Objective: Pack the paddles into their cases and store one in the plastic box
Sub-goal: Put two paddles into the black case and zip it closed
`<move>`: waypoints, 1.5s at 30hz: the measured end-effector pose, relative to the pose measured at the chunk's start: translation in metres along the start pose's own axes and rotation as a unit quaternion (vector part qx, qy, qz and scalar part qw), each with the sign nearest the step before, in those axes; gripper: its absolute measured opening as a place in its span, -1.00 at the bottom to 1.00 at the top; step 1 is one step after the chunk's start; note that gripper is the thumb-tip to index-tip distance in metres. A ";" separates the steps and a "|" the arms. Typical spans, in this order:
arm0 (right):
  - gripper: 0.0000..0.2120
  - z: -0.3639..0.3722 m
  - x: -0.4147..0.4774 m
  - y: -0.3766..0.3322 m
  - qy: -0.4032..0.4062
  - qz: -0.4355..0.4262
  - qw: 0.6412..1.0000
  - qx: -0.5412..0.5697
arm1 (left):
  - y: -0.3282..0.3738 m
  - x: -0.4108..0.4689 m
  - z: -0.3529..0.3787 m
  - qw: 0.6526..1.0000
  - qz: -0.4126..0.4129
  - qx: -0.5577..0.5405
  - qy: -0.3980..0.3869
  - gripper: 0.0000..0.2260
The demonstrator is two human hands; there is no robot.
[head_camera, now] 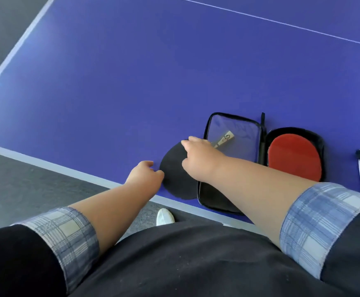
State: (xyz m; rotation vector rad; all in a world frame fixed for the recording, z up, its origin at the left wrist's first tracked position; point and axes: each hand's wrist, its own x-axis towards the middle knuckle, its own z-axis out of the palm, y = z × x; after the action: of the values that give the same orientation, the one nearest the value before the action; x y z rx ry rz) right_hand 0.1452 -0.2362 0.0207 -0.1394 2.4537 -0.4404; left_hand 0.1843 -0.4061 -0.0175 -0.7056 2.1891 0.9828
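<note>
Black paddle (174, 179) lies half in the open case (216, 200), my right hand (198, 157) gripping it. Left of the case, my left hand (143, 173) touches it; grip unclear.

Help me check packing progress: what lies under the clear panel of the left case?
A paddle's pale handle shows through the clear panel; its black blade sticks out leftward. The right hand covers their junction.

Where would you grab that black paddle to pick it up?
Probably the black paddle by its round blade, coming from the left: the blade juts clear of the case, while the handle points right, at the case's clear panel.
</note>
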 end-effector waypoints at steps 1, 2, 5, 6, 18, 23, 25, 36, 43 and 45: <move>-0.61 0.001 0.003 0.000 0.006 0.000 0.998 -0.059 | 0.000 0.001 0.000 1.000 0.004 0.008 -0.012 -0.48; -0.50 0.002 0.005 0.001 -0.002 0.005 0.993 -0.118 | 0.001 0.001 0.000 1.000 0.009 0.016 -0.021 -0.48; -0.01 0.002 0.015 0.010 -0.062 0.034 0.969 -0.238 | 0.006 0.004 0.002 0.999 0.017 0.022 -0.046 -0.59; 0.07 0.003 0.018 0.013 -0.065 0.035 0.965 -0.252 | 0.009 0.004 0.003 0.998 0.018 0.027 -0.050 -0.66; 0.07 0.008 0.029 0.024 0.001 -0.007 0.978 -0.208 | 0.017 0.008 0.014 0.993 -0.043 -0.104 -0.023 -0.63; 0.22 0.001 0.032 0.026 -0.004 -0.029 0.974 -0.224 | 0.019 0.010 0.012 0.995 -0.030 -0.089 -0.046 -0.84; 0.17 -0.007 0.038 0.023 -0.011 -0.036 0.972 -0.231 | 0.018 0.011 0.012 0.992 -0.024 -0.119 -0.040 -0.84; -0.69 -0.054 0.095 -0.056 -0.052 -0.110 0.993 -0.010 | -0.024 0.027 -0.089 0.931 0.029 -0.354 0.089 -0.64; -0.70 -0.055 0.098 -0.107 -0.056 -0.096 0.981 0.161 | -0.040 0.039 -0.169 0.892 0.099 -0.423 0.126 -0.55; -0.78 -0.050 0.092 -0.103 -0.047 -0.057 0.958 0.278 | -0.040 0.042 -0.165 0.884 0.096 -0.449 0.089 -0.60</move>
State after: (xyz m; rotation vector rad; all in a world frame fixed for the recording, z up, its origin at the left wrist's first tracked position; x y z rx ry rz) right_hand 0.0409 -0.3373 0.0407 -0.0606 2.1434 -1.1251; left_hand 0.1302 -0.5678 0.0202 -1.0102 1.8922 2.1621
